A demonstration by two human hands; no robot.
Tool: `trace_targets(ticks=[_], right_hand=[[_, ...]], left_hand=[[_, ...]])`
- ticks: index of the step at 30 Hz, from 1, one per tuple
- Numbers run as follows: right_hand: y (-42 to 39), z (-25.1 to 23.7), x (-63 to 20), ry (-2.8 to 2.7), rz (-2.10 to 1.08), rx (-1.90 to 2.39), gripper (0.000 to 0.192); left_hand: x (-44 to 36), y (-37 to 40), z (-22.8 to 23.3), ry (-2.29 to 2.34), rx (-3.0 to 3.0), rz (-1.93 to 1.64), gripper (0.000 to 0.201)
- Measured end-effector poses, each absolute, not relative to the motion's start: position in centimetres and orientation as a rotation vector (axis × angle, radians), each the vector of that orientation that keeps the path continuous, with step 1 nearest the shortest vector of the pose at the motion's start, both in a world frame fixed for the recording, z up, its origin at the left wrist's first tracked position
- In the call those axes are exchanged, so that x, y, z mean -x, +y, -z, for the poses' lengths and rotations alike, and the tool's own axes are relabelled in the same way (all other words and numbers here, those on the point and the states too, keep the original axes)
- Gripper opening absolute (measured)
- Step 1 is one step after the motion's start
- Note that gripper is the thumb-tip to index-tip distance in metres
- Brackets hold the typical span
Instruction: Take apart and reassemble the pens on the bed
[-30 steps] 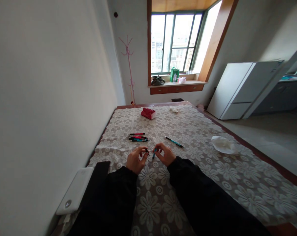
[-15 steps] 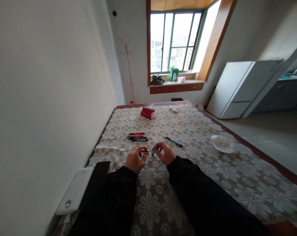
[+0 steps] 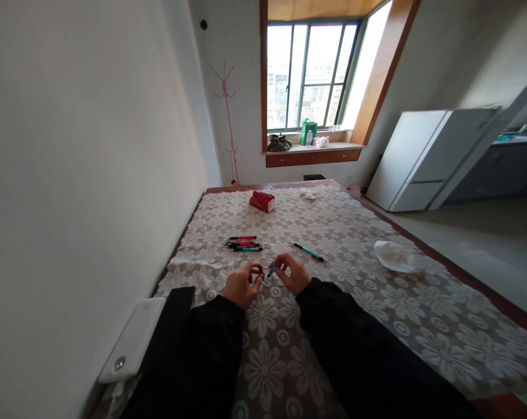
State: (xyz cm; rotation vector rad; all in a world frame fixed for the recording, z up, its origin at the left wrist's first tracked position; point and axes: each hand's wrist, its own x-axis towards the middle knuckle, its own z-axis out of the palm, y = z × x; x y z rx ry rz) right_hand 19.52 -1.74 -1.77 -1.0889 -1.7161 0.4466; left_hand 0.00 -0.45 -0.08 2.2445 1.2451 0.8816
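Note:
My left hand (image 3: 244,285) is closed in a pinch on a small black pen part (image 3: 261,270), most of it behind the fingers. Close by on the right, my right hand (image 3: 293,273) pinches a short blue pen piece (image 3: 272,269), tilted with its lower end toward the left. The two pieces are near each other; whether they touch I cannot tell. Beyond the left hand lies a bunch of red, black and blue pens (image 3: 244,244). A single blue-and-black pen (image 3: 307,251) rests at a slant past the right hand.
A flowered lace cloth (image 3: 342,233) covers the table. Farther back are a red tissue pack (image 3: 262,201) and a crumpled white scrap (image 3: 308,195). To the right lies a white plastic or paper piece (image 3: 396,256). A white device (image 3: 133,337) and a dark slab (image 3: 176,308) sit by the left wall.
The blue piece in my right hand has tilted slightly and shifted a little left, toward the black part. My left hand has hardly moved.

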Motion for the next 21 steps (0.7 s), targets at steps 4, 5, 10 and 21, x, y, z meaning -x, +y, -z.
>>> trace_targets(ticks=[4, 5, 10, 21], right_hand=[[-1.5, 2.4, -19.5, -1.759, -0.473, 1.127, 0.012], [-1.5, 2.3, -19.5, -1.756, -0.472, 1.127, 0.013], [-2.1, 1.3, -19.4, -1.68, -0.447, 1.072, 0.013], [-1.3, 3.0, -19.5, -1.821, -0.464, 1.152, 0.017]], left_hand=[[0.0, -0.5, 0.0, 1.198, -2.238, -0.946, 0.021], [0.0, -0.5, 0.0, 1.187, -2.245, -0.935, 0.021], [0.0, -0.2, 0.4, 1.184, -2.239, -0.782, 0.02], [0.0, -0.5, 0.1, 1.215, -2.264, -0.919, 0.019]])
